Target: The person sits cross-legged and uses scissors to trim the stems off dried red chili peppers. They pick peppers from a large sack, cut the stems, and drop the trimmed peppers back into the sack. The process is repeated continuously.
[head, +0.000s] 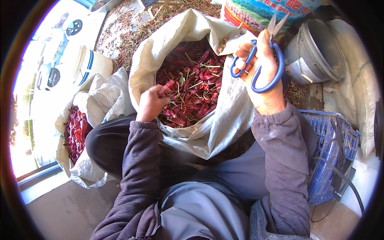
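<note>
Between my knees stands a white woven sack (144, 63) with its rim rolled down, filled with dried red chili peppers (192, 90) and loose pale stems. My left hand (153, 100) is over the sack's near left side, pinching a red chili pepper (166, 86) between thumb and fingers. Above the sack's right rim, my right hand (262, 70) holds scissors (271, 85) with blue looped handles. Their blades (276, 25) point away from me and are spread apart, with nothing between them.
To the left, a second woven sack (99, 96) holds red chilies (76, 132), with a white bucket (93, 66) behind it. A grey bucket (315, 54), a printed fertilizer bag (249, 15) and a blue plastic crate (324, 126) are rightward. Stems and chili scraps (126, 36) litter the floor.
</note>
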The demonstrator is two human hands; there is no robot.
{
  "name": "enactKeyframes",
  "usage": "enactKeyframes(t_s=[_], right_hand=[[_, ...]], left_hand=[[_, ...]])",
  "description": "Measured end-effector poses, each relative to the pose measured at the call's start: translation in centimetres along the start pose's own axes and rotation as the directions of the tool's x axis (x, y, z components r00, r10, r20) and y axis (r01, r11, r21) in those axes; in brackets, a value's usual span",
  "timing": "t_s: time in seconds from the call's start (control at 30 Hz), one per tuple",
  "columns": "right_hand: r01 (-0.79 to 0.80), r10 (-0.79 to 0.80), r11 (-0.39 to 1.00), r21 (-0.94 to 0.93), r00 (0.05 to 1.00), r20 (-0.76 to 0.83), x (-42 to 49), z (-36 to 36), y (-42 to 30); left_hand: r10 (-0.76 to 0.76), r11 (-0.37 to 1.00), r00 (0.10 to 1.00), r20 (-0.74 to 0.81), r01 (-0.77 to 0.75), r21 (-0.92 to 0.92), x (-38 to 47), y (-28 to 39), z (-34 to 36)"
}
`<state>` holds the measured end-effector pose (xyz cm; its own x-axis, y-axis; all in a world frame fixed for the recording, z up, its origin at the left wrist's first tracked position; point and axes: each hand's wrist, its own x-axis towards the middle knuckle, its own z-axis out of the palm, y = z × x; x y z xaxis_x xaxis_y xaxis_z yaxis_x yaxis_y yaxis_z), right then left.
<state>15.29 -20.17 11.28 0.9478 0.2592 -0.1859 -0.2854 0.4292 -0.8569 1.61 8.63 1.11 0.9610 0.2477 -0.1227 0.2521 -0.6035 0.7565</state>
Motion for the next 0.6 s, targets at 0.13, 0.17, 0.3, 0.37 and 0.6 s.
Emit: enactKeyframes(t_s=[0.13,0.17,0.3,0.37,0.6], right_hand=[[0.042,-0.038,0.997,-0.058,0.997,0.070,0.1,0.4,0.1],[0.083,-0.076,0.994,-0.071,0.992,0.102,0.1,0.4,0.2],[0.068,-0.052,0.988,-0.142,0.992,0.111,-0.4,0.4,0.5],[0.066,-0.045,0.978,-0.196,0.993,0.107,-0.7,0.3,0.8],[0.079,0.211,0.595,-0.800,0.945,0.250,-1.5,0.4,2.9]], left_hand=[[0.134,0.851,0.989,0.065,-0.149,0.504,-0.5,-1.0,2.1],[0.124,0.839,0.991,0.048,-0.131,0.528,-0.4,-1.2,2.3],[0.083,0.952,0.986,-0.148,-0.034,0.303,0.2,-1.3,1.3],[-0.099,0.992,0.980,-0.171,0.111,0.060,0.4,-0.8,0.6],[-0.206,0.479,0.978,-0.021,0.083,-0.874,0.3,1.5,-0.1]])
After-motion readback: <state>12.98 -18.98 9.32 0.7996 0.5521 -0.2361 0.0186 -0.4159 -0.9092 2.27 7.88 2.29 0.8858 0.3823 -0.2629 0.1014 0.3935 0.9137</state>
